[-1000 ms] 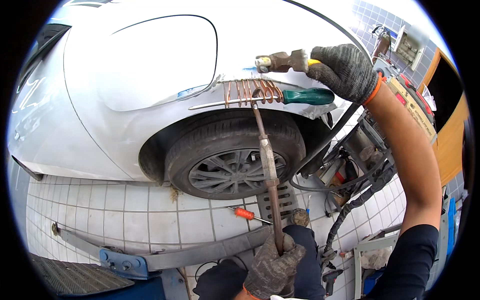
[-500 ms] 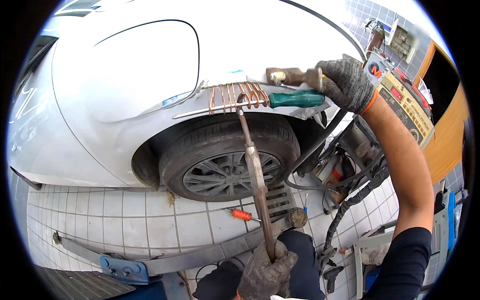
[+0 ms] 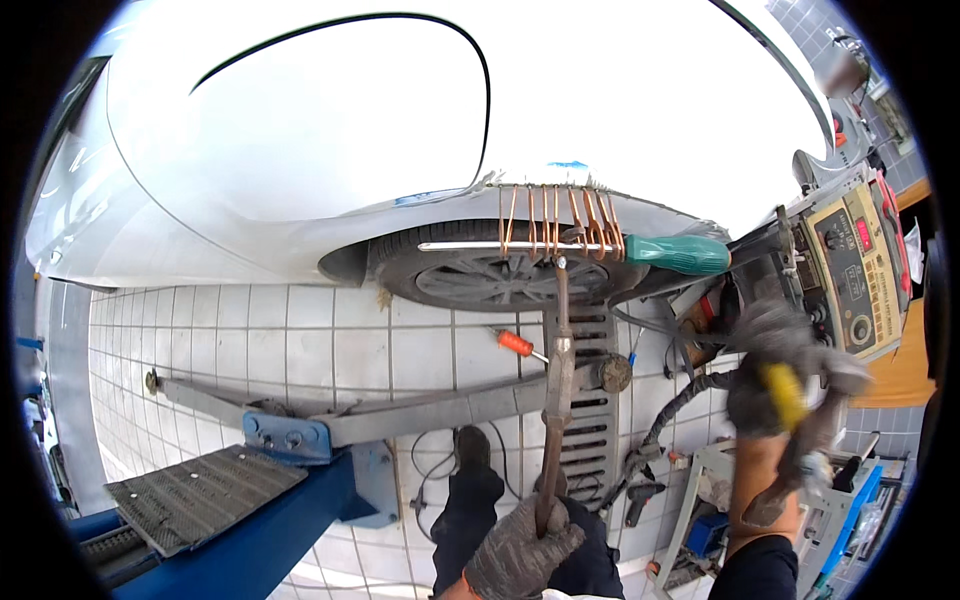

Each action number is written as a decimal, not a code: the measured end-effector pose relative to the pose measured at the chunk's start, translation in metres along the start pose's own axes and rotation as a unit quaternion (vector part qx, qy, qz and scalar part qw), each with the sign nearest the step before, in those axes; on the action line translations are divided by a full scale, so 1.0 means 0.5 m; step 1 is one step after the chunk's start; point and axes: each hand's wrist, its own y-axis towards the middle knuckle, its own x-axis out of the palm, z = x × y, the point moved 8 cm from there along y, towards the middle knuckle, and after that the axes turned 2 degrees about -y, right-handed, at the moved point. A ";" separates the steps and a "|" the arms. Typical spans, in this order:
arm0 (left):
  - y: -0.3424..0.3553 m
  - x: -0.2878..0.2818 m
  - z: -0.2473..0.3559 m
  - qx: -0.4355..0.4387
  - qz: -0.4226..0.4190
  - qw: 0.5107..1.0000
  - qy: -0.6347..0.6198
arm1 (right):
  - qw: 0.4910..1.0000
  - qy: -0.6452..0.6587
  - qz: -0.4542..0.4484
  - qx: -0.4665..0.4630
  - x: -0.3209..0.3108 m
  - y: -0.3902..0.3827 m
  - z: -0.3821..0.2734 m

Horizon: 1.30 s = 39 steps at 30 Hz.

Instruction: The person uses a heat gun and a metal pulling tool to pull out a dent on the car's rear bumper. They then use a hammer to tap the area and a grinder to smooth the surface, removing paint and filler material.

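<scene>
My gloved left hand [image 3: 522, 550] is closed round the lower end of a hooked metal pull bar [image 3: 557, 385], low in front of the car. The bar's upper end meets the steel shaft of a green-handled screwdriver [image 3: 680, 254]. That shaft runs through a row of copper loops [image 3: 545, 222] fixed along the white car's wheel-arch edge. Off to the right, my gloved right hand [image 3: 772, 335], smeared by motion, grips a hammer [image 3: 800, 455] with a yellow patch near the hand. Its head hangs toward my forearm.
Below the arch is the car wheel [image 3: 480, 280]. A blue lift post base with a grey arm [image 3: 440, 405] crosses the tiled floor. An orange-handled screwdriver [image 3: 515, 343] lies by a floor grate [image 3: 590, 440]. At right stand a control-panel machine [image 3: 855, 270] and a tool cart [image 3: 695, 500].
My right hand has swung the hammer from beside the wheel arch down and to the right. The left hand still holds the bar against the screwdriver shaft. The view has shifted.
</scene>
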 end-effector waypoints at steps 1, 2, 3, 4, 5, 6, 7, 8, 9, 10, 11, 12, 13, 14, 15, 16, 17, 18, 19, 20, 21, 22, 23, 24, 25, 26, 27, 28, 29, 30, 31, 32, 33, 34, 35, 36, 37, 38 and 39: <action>-0.021 0.005 0.010 -0.017 0.003 1.000 -0.009 | 0.996 0.007 0.007 0.089 0.018 -0.075 0.010; -0.037 0.016 0.028 -0.042 -0.001 0.999 -0.021 | 0.980 0.020 0.004 0.200 0.044 -0.177 0.029; -0.055 0.028 0.047 -0.068 -0.007 0.997 -0.034 | 0.949 0.033 -0.010 0.313 0.077 -0.300 0.043; -0.071 0.038 0.060 -0.089 -0.008 0.995 -0.048 | 0.907 0.049 -0.026 0.416 0.119 -0.433 0.059; -0.080 0.042 0.064 -0.073 -0.013 0.997 -0.037 | 0.859 0.051 -0.049 0.506 0.162 -0.565 0.077; -0.090 0.048 0.069 -0.057 -0.005 0.995 -0.083 | 0.794 0.007 -0.107 0.598 0.193 -0.699 0.121; -0.095 0.049 0.068 -0.037 0.008 0.991 -0.124 | 0.752 -0.075 -0.174 0.631 0.224 -0.723 0.103; -0.099 0.049 0.063 -0.021 0.015 0.986 -0.165 | 0.734 -0.126 -0.262 0.613 0.240 -0.783 0.107; -0.092 0.040 0.015 -0.020 -0.023 0.981 -0.191 | 0.711 -0.176 -0.347 0.586 0.253 -0.847 0.110; -0.094 0.038 0.006 -0.005 -0.010 0.979 -0.205 | 0.685 -0.219 -0.429 0.547 0.269 -0.911 0.111; -0.093 0.038 0.004 0.014 0.004 0.976 -0.219 | 0.705 -0.222 -0.360 0.570 0.270 -0.969 0.107; -0.089 0.036 0.003 0.019 0.007 0.977 -0.210 | 0.715 -0.185 -0.358 0.572 0.289 -0.952 0.080; -0.083 0.035 0.002 0.022 0.004 0.980 -0.200 | 0.732 -0.126 -0.364 0.562 0.299 -0.902 0.040; -0.078 0.030 0.001 0.029 0.007 0.981 -0.194 | 0.754 -0.054 -0.377 0.535 0.312 -0.825 -0.018; -0.079 0.036 0.015 0.022 0.026 0.969 -0.244 | 0.770 0.022 -0.398 0.498 0.315 -0.737 -0.091; -0.089 0.040 0.018 0.016 0.047 0.955 -0.293 | 0.779 0.095 -0.418 0.458 0.306 -0.646 -0.164; -0.088 0.040 0.012 0.043 0.039 0.967 -0.248 | 0.780 0.158 -0.439 0.416 0.282 -0.554 -0.244; -0.089 0.042 0.024 0.069 0.036 0.977 -0.200 | 0.770 0.207 -0.442 0.411 0.261 -0.491 -0.306; -0.091 0.048 0.023 0.062 0.054 0.973 -0.214 | 0.757 0.246 -0.437 0.419 0.241 -0.442 -0.354; -0.089 0.055 0.028 0.058 0.033 0.979 -0.193 | 0.731 0.281 -0.418 0.460 0.230 -0.417 -0.375; -0.086 0.058 0.032 0.057 0.013 0.983 -0.171 | 0.705 0.314 -0.397 0.497 0.222 -0.394 -0.395; -0.114 0.040 0.074 0.201 0.085 0.974 0.057 | 0.657 0.358 -0.356 0.560 0.221 -0.415 -0.398; -0.157 0.049 0.114 0.329 0.149 0.889 0.281 | 0.602 0.398 -0.313 0.617 0.217 -0.435 -0.405; -0.206 0.079 0.141 0.435 0.202 0.732 0.484 | 0.570 0.410 -0.294 0.648 0.211 -0.451 -0.410; -0.250 0.046 0.144 0.400 0.253 0.805 0.358 | 0.536 0.421 -0.274 0.679 0.203 -0.469 -0.416; -0.297 0.002 0.105 0.314 0.304 0.874 0.213 | 0.499 0.430 -0.253 0.708 0.196 -0.482 -0.426; -0.330 -0.034 0.056 0.187 0.254 0.915 0.250 | 0.500 0.423 -0.203 0.728 0.191 -0.465 -0.442; -0.365 -0.044 -0.044 0.110 0.147 0.958 0.218 | 0.525 0.409 -0.213 0.716 0.194 -0.473 -0.454; -0.379 -0.001 -0.114 -0.028 -0.019 0.998 0.055 | 0.552 0.394 -0.226 0.699 0.204 -0.495 -0.459; -0.423 0.030 -0.142 -0.067 -0.053 0.991 0.104 | 0.523 0.399 -0.180 0.731 0.211 -0.458 -0.484; -0.464 0.065 -0.160 -0.108 -0.089 0.978 0.152 | 0.495 0.402 -0.127 0.760 0.216 -0.422 -0.509; -0.470 0.071 -0.159 -0.152 -0.054 0.981 0.108 | 0.493 0.394 -0.109 0.768 0.224 -0.399 -0.528; -0.474 0.072 -0.157 -0.196 -0.018 0.978 0.063 | 0.490 0.386 -0.093 0.776 0.232 -0.386 -0.545; -0.485 0.066 -0.159 -0.240 0.019 0.970 0.018 | 0.487 0.378 -0.075 0.784 0.236 -0.377 -0.554; -0.478 0.057 -0.152 -0.156 -0.005 0.975 0.158 | 0.533 0.350 -0.141 0.757 0.246 -0.367 -0.547; -0.471 0.059 -0.122 -0.070 -0.003 0.951 0.300 | 0.524 0.354 -0.123 0.765 0.247 -0.361 -0.549; -0.475 0.063 -0.114 -0.060 0.025 0.948 0.311 | 0.515 0.357 -0.105 0.773 0.247 -0.352 -0.553; -0.477 0.063 -0.110 -0.072 0.030 0.948 0.308 | 0.506 0.359 -0.087 0.780 0.246 -0.349 -0.556; -0.474 0.064 -0.100 -0.084 0.037 0.948 0.305 | 0.534 0.346 -0.124 0.762 0.247 -0.350 -0.553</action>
